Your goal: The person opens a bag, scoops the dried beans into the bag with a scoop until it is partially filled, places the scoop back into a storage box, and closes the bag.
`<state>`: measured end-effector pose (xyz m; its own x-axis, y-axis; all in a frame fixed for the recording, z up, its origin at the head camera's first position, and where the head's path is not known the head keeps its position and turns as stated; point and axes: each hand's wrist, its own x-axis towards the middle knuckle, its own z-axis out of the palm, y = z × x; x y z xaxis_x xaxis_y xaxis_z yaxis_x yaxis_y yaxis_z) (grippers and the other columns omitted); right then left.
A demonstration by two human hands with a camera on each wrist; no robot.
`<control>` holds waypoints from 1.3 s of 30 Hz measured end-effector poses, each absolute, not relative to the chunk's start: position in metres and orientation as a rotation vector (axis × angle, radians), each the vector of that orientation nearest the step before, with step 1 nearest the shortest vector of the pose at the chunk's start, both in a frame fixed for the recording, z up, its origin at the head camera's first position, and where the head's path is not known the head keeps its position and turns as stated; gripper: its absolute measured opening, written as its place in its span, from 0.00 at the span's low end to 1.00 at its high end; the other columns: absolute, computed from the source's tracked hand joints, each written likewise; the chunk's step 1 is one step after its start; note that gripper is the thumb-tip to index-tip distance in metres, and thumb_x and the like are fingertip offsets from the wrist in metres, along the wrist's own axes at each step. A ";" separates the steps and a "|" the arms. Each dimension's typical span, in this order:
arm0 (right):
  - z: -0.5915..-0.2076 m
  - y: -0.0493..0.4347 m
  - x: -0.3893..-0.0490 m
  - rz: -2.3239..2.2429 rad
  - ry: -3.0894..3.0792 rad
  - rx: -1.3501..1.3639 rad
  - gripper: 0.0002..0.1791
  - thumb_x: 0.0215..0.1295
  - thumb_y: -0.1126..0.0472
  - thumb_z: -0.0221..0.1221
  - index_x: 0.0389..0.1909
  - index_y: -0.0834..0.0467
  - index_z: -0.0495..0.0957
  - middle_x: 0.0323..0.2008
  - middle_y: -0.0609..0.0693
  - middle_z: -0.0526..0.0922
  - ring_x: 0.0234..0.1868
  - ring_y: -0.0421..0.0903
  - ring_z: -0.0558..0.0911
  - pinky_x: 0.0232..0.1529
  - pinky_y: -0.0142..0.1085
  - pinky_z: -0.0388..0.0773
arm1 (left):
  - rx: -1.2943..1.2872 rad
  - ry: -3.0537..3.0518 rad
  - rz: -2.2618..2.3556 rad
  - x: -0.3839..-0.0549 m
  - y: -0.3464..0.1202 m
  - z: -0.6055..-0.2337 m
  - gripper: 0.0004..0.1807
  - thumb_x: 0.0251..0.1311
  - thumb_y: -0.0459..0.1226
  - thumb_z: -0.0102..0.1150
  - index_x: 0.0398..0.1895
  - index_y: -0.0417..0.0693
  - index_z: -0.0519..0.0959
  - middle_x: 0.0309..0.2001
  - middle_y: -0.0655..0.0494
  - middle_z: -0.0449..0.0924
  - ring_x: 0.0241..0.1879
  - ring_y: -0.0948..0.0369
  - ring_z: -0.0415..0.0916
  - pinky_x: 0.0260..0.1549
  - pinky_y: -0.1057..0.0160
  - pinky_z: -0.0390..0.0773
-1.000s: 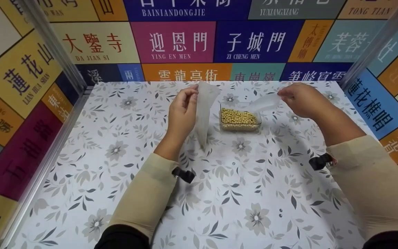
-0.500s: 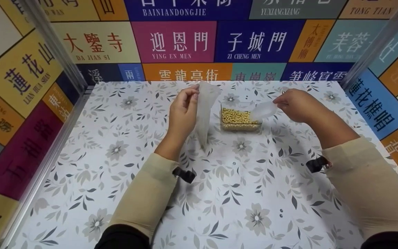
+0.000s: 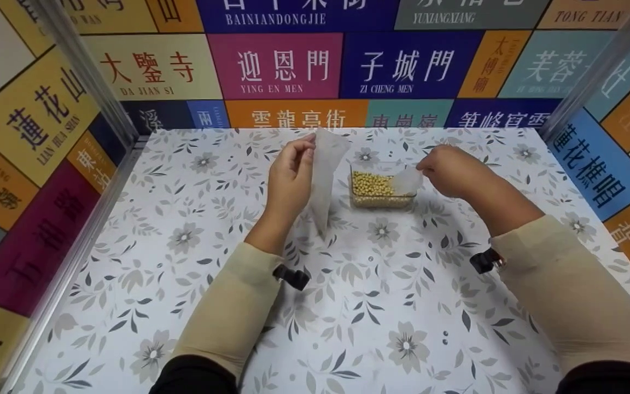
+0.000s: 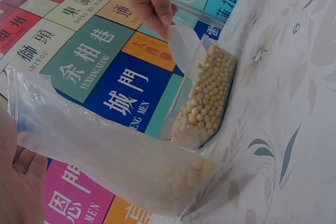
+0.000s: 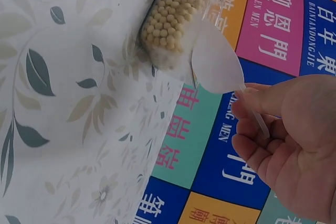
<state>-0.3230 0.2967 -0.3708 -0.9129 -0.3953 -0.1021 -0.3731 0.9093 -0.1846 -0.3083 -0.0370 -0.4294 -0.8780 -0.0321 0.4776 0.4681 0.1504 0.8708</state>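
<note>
My left hand [image 3: 289,178] pinches the upper edge of a frosted zip bag [image 3: 326,175], which hangs upright with its tip at the table. In the left wrist view, a few soybeans [image 4: 195,172] show through the bag's bottom. Right of the bag stands a clear rectangular container [image 3: 383,202] holding many soybeans [image 3: 371,183]. My right hand [image 3: 450,171] grips the short handle of a translucent white scoop [image 5: 218,64]. The scoop's bowl lies over the right end of the container, at the beans; how deep it sits is hard to tell.
A floral-patterned cloth [image 3: 315,328] covers the table. Colourful lettered panels [image 3: 276,65] stand behind and on both sides, with a metal post [image 3: 88,76] at the back left corner. Each sleeve carries a black wrist camera [image 3: 292,277].
My right hand has moved left and slightly down, bringing the scoop from beyond the container's right edge in over the soybeans. The left hand and bag have stayed put.
</note>
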 end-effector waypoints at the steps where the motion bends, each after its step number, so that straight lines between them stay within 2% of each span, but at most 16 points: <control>1: -0.372 0.296 -0.323 -0.240 2.932 -0.598 0.20 0.78 0.71 0.49 0.62 0.65 0.84 0.59 0.67 0.86 0.63 0.68 0.81 0.67 0.63 0.80 | -0.419 -2.052 -1.772 -0.308 -0.037 -0.429 0.12 0.83 0.40 0.52 0.57 0.44 0.80 0.68 0.58 0.82 0.72 0.65 0.76 0.73 0.69 0.76; 9: -0.376 0.296 -0.327 -0.309 2.890 -0.538 0.20 0.77 0.70 0.51 0.63 0.66 0.83 0.61 0.68 0.85 0.65 0.69 0.81 0.69 0.64 0.78 | -0.422 -2.044 -1.769 -0.308 -0.037 -0.430 0.11 0.83 0.39 0.52 0.56 0.44 0.80 0.69 0.56 0.82 0.72 0.64 0.77 0.73 0.70 0.76; 18: -0.396 0.305 -0.326 -0.434 2.828 -0.368 0.20 0.82 0.62 0.52 0.68 0.62 0.80 0.66 0.66 0.83 0.70 0.69 0.78 0.72 0.65 0.75 | -0.387 -2.094 -1.778 -0.307 -0.035 -0.430 0.11 0.83 0.41 0.52 0.57 0.48 0.80 0.70 0.62 0.82 0.72 0.70 0.75 0.73 0.71 0.75; 22: -0.405 0.307 -0.322 -0.521 2.803 -0.296 0.21 0.83 0.60 0.53 0.70 0.60 0.78 0.67 0.65 0.82 0.70 0.68 0.78 0.71 0.64 0.76 | -0.381 -2.098 -1.787 -0.307 -0.034 -0.431 0.11 0.83 0.41 0.51 0.57 0.48 0.80 0.69 0.63 0.82 0.72 0.71 0.75 0.73 0.71 0.75; 29: -0.414 0.303 -0.318 -0.574 2.797 -0.301 0.22 0.84 0.60 0.53 0.71 0.63 0.77 0.69 0.67 0.80 0.71 0.68 0.78 0.72 0.64 0.76 | -0.427 -2.054 -1.775 -0.308 -0.035 -0.432 0.11 0.83 0.38 0.51 0.56 0.44 0.80 0.69 0.56 0.82 0.72 0.65 0.76 0.73 0.70 0.76; 39: -0.423 0.294 -0.317 -0.544 2.867 -0.356 0.20 0.81 0.61 0.56 0.67 0.66 0.79 0.67 0.68 0.81 0.70 0.68 0.78 0.74 0.63 0.75 | -0.433 -2.038 -1.778 -0.309 -0.033 -0.433 0.10 0.83 0.37 0.52 0.55 0.42 0.80 0.69 0.52 0.82 0.72 0.63 0.77 0.73 0.70 0.75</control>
<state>-0.3173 0.2941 -0.4227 -0.9507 -0.2708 -0.1511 -0.1966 0.9033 -0.3814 -0.3091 -0.0328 -0.4331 -0.8721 -0.0284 0.4886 0.4802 0.1425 0.8655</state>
